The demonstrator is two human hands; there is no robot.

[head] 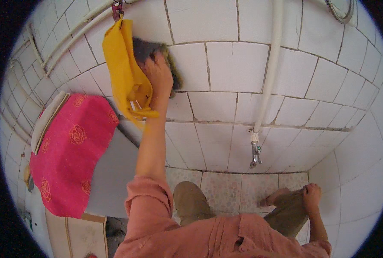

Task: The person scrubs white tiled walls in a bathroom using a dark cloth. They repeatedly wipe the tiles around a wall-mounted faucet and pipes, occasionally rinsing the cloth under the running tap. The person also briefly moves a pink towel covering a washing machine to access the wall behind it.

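Note:
My left hand [159, 75] grips a dark grey cloth [143, 48] with a fuzzy yellow-green edge and presses it against the white tiled wall [236, 66]. Beside that hand hangs a yellow bag [122, 64], which partly covers the cloth and my wrist; its straps dangle across my forearm. Low on the right, my right hand [312, 196] is closed over the knee of my brown trousers [288, 213], well away from the wall cloth.
A white pipe [269, 84] runs down the wall to a metal tap [255, 153]. At left, a pink cloth with flower patterns [75, 154] drapes over a grey-sided appliance or cabinet [109, 180]. A metal hose [343, 17] loops at top right. Patterned tiles [222, 190] cover the floor.

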